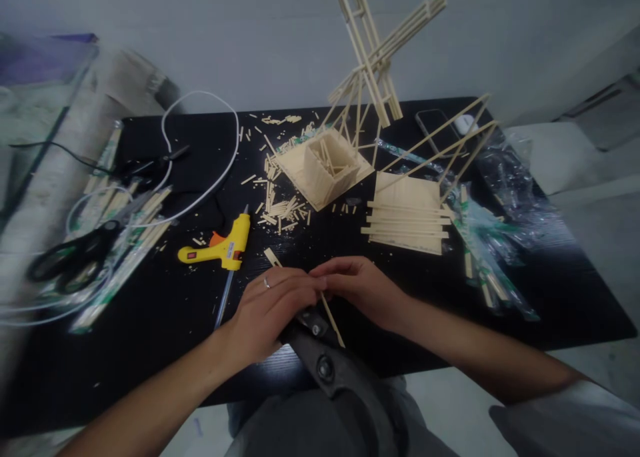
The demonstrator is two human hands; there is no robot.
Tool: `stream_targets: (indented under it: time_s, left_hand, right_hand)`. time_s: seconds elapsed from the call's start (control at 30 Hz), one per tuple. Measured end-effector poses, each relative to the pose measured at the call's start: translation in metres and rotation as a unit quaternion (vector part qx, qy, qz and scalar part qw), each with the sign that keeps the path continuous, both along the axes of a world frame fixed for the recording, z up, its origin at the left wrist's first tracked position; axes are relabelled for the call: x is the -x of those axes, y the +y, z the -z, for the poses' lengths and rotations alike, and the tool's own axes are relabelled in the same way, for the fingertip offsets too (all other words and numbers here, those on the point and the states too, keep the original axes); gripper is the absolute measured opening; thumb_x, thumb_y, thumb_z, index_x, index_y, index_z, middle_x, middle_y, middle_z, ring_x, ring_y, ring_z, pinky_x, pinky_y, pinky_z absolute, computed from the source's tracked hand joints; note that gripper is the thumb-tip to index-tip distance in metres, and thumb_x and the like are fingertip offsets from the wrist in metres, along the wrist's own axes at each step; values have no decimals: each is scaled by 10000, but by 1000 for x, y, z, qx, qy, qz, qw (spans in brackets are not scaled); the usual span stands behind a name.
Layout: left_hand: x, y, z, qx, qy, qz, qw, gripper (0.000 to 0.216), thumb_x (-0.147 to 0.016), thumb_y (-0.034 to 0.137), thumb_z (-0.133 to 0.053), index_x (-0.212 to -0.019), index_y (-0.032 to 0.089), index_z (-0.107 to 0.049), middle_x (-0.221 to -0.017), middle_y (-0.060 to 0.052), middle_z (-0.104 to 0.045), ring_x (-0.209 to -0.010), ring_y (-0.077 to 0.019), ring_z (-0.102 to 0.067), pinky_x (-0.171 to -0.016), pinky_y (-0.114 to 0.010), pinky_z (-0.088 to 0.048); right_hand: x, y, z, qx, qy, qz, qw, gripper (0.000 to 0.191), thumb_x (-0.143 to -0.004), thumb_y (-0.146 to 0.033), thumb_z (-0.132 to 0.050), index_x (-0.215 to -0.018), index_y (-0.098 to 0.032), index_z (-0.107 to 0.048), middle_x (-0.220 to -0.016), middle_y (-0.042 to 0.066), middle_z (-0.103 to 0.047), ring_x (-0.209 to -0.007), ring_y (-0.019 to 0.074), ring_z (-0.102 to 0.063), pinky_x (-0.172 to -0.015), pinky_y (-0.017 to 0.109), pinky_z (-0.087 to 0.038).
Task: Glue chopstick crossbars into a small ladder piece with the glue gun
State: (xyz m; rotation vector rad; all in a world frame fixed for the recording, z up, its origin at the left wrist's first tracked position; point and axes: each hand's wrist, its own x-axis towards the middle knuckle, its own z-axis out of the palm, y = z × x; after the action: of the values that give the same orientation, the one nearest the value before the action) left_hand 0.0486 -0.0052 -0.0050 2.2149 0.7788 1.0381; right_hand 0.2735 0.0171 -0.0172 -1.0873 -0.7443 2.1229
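Near the table's front edge my left hand (pixel 280 304), with a ring on one finger, is closed over a thin wooden chopstick (pixel 332 320). My right hand (pixel 363 287) pinches at the same chopstick, its fingertips meeting those of the left. One wooden end (pixel 273 257) sticks out beyond my left hand; whether it is the same piece is hidden. Below my hands lies a heavy black pair of cutting shears (pixel 327 370), its handles toward my lap. The jaws are partly covered by my left hand.
A yellow glue gun (pixel 220 244) lies left of my hands. Behind stand a stick windmill (pixel 370 64), a wooden box (pixel 333 157) on a base, and a stick frame (pixel 407 207). Cut bits (pixel 283 207), scissors (pixel 83 250), wrapped chopsticks (pixel 487 257) and a phone (pixel 437 130) lie around.
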Motion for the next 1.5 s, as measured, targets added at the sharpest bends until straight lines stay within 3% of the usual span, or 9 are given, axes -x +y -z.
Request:
stream_targets:
  time_s: [0.23,0.4,0.5,0.67,0.8,0.9,1.13,1.33,1.5]
  left_hand:
    - [-3,2,0,52,-31,-70,996,171,-944,101,-714,-1035,239,-668,-1054,-71,-846,-971,-207,-816,-874,-320,-627]
    - [-1,-1,6,150,-43,-115,981,137,-933,126,-744,-1010,234,-710,-1078,-52,-856,-970,-202,-823,-882,-310,-633]
    - [-5,0,10,230,-84,-158,957,139,-894,144,-801,-953,232,-711,-1001,-32,-852,-914,-210,-823,-877,-326,-651]
    - [-15,7,10,266,-132,-188,936,210,-892,231,-860,-859,226,-653,-920,-16,-844,-865,-214,-839,-811,-314,-685]
    - [-18,9,9,278,-145,-195,929,226,-872,228,-874,-822,223,-654,-884,-8,-841,-823,-207,-832,-789,-312,-692]
    - [-18,8,9,280,-145,-192,929,225,-861,222,-885,-826,224,-662,-900,-11,-845,-848,-216,-836,-824,-334,-702]
    - [-19,10,2,242,-155,-200,937,222,-875,175,-867,-828,231,-657,-904,-1,-845,-879,-215,-852,-847,-335,-726]
    - [-10,7,16,205,-101,-214,950,223,-914,258,-880,-849,225,-670,-955,-12,-859,-932,-234,-866,-883,-353,-731]
    - [-4,5,25,207,-76,-212,952,222,-909,266,-889,-844,222,-682,-992,-17,-861,-979,-237,-862,-913,-345,-716]
  right_hand:
    - [1,1,0,12,35,-12,999,227,-748,-281,-918,-966,-219,-927,-984,62,-885,-907,202,-800,-944,361,-620]
    - [1,0,2,-137,-65,-34,988,259,-816,-416,-949,-1023,-264,-921,-1031,29,-894,-972,235,-821,-970,393,-628]
    - [0,-1,4,-232,-128,-37,964,230,-883,-443,-907,-995,-241,-915,-975,40,-883,-926,235,-817,-903,365,-632]
    - [-3,-1,7,-376,-226,-9,899,242,-951,-468,-882,-945,-227,-901,-1000,63,-860,-890,214,-808,-794,308,-619]
    - [-3,-1,8,-395,-247,-22,885,118,-999,-345,-857,-1077,-257,-864,-1028,25,-887,-951,219,-849,-873,316,-649]
    - [-3,-1,11,-400,-253,-24,881,193,-984,-229,-872,-1164,-259,-808,-1037,2,-888,-958,207,-862,-903,304,-655]
    - [-4,1,21,-488,-322,-36,810,88,-961,-174,-891,-996,-220,-825,-965,28,-855,-914,204,-826,-870,302,-625]
    - [-1,5,21,-449,-294,-22,843,125,-933,-135,-901,-965,-224,-819,-984,12,-856,-922,197,-819,-878,305,-623]
    - [0,6,20,-415,-286,-39,863,309,-926,-118,-909,-1174,-246,-776,-1001,-8,-875,-922,194,-835,-897,304,-626]
